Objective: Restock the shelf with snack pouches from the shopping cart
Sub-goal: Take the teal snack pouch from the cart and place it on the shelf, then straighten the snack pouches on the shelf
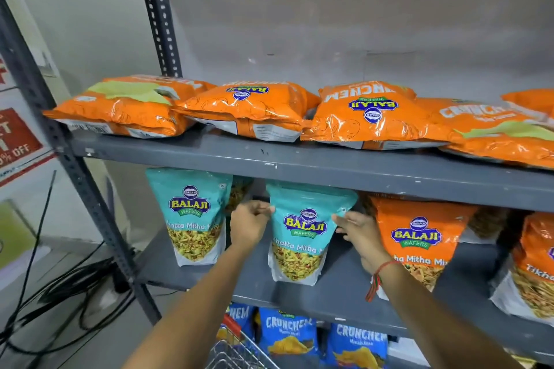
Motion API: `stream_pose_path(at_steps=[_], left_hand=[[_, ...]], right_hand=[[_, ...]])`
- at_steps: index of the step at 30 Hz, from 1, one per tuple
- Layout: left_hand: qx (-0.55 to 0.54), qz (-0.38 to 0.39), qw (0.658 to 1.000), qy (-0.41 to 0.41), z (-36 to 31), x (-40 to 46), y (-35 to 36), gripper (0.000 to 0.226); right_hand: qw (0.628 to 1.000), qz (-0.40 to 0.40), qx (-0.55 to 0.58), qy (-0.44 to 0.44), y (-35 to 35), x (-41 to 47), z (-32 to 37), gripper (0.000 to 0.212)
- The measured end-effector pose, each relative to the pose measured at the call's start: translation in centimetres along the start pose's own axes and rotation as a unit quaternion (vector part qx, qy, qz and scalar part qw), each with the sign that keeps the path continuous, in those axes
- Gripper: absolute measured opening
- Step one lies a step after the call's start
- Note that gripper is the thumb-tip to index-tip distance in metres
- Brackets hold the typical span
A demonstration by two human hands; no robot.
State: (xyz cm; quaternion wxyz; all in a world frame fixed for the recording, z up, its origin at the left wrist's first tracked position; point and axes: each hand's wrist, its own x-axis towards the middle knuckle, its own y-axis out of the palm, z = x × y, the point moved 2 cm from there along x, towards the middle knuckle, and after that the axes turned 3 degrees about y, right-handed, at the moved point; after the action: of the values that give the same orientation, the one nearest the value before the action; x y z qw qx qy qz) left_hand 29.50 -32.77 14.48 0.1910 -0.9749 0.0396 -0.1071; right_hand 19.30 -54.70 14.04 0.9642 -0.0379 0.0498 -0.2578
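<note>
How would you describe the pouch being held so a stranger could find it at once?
On the grey rack's middle shelf, look between the two hands. The teal pouch stands there upright. Unlike its teal twin further left, fingers pinch both its upper corners.

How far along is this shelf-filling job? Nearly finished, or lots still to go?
Partway, it seems. One teal pouch already stands on the middle shelf. In hand: the left hand and right hand grip a second teal pouch by its top corners, standing it upright. Only a corner of the cart shows, so what remains is unclear.
</note>
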Motion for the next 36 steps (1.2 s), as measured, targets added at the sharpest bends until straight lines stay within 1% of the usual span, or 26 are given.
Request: stream_pose_path(at_steps=[1, 2, 3, 4, 5, 7, 8, 9, 11, 15, 18, 21, 22, 24, 26, 29, 30, 32, 34, 36], left_hand=[[-0.012, 0.004, 1.0, 0.001, 0.1, -0.1, 0.0, 0.012], [-0.027, 0.016, 0.999, -0.007, 0.5, -0.3, 0.1, 0.011], [-0.053, 0.04, 0.998, -0.018, 1.2, -0.5, 0.2, 0.011], [-0.085, 0.077, 0.993, -0.034, 2.1, -0.9, 0.5, 0.016], [-0.111, 0.118, 0.985, -0.056, 3.2, -1.4, 1.0, 0.026], [-0.106, 0.171, 0.974, -0.106, 5.7, -2.5, 2.0, 0.053], [-0.096, 0.181, 0.971, -0.124, 6.9, -3.1, 2.6, 0.058], [-0.095, 0.186, 0.969, -0.136, 8.0, -3.6, 3.1, 0.057], [-0.109, 0.18, 0.968, -0.14, 9.6, -4.4, 4.2, 0.053], [-0.141, 0.141, 0.971, -0.135, 11.4, -4.4, 5.3, 0.049], [-0.178, 0.126, 0.965, -0.146, 12.3, -4.2, 5.5, 0.053], [-0.199, 0.125, 0.962, -0.142, 12.5, -4.3, 5.5, 0.065], [-0.199, 0.125, 0.962, -0.14, 12.5, -4.4, 5.4, 0.065], [-0.186, 0.119, 0.966, -0.135, 12.3, -5.0, 5.3, 0.057], [-0.171, 0.109, 0.97, -0.133, 11.6, -5.9, 5.2, 0.051], [-0.139, 0.056, 0.977, -0.151, 10.1, -7.7, 4.6, 0.049], [-0.12, 0.038, 0.98, -0.154, 9.4, -8.4, 4.3, 0.048], [-0.093, 0.031, 0.985, -0.139, 7.9, -9.7, 3.9, 0.04], [-0.091, 0.052, 0.989, -0.107, 5.9, -10.9, 3.9, 0.03], [-0.088, 0.079, 0.99, -0.083, 3.7, -11.9, 4.7, 0.026]], right_hand=[[1.0, 0.027, 0.006, 0.003, -0.1, -0.2, -0.2, 0.004], [0.998, 0.062, 0.01, 0.007, -0.1, -0.4, -0.6, 0.011], [0.995, 0.1, 0.01, 0.015, -0.2, -0.7, -1.5, 0.023], [0.991, 0.13, 0.005, 0.031, -0.2, -0.9, -2.7, 0.037], [0.988, 0.148, -0.005, 0.054, -0.1, -1.1, -4.2, 0.052], [0.98, 0.162, -0.04, 0.107, 0.2, -1.3, -7.5, 0.078], [0.976, 0.165, -0.056, 0.128, 0.4, -1.4, -9.0, 0.085], [0.973, 0.169, -0.064, 0.14, 0.8, -1.4, -10.2, 0.088], [0.972, 0.172, -0.061, 0.15, 1.6, -1.2, -12.0, 0.088], [0.981, 0.134, -0.047, 0.129, 2.5, -0.3, -13.8, 0.075], [0.985, 0.117, -0.045, 0.121, 2.6, 0.2, -14.7, 0.058], [0.986, 0.116, -0.038, 0.113, 2.7, 0.4, -15.3, 0.048], [0.987, 0.113, -0.036, 0.111, 2.7, 0.4, -15.4, 0.047], [0.988, 0.107, -0.036, 0.105, 2.8, 0.2, -15.4, 0.045], [0.988, 0.111, -0.037, 0.099, 2.8, -0.2, -15.0, 0.05], [0.989, 0.101, -0.046, 0.098, 2.1, -1.7, -14.4, 0.083], [0.99, 0.091, -0.046, 0.098, 1.6, -2.5, -14.1, 0.088], [0.992, 0.073, -0.043, 0.097, 0.5, -4.7, -13.6, 0.087], [0.994, 0.044, -0.037, 0.09, -1.1, -7.0, -13.0, 0.081], [0.997, 0.003, -0.029, 0.077, -3.1, -9.0, -12.2, 0.074]])
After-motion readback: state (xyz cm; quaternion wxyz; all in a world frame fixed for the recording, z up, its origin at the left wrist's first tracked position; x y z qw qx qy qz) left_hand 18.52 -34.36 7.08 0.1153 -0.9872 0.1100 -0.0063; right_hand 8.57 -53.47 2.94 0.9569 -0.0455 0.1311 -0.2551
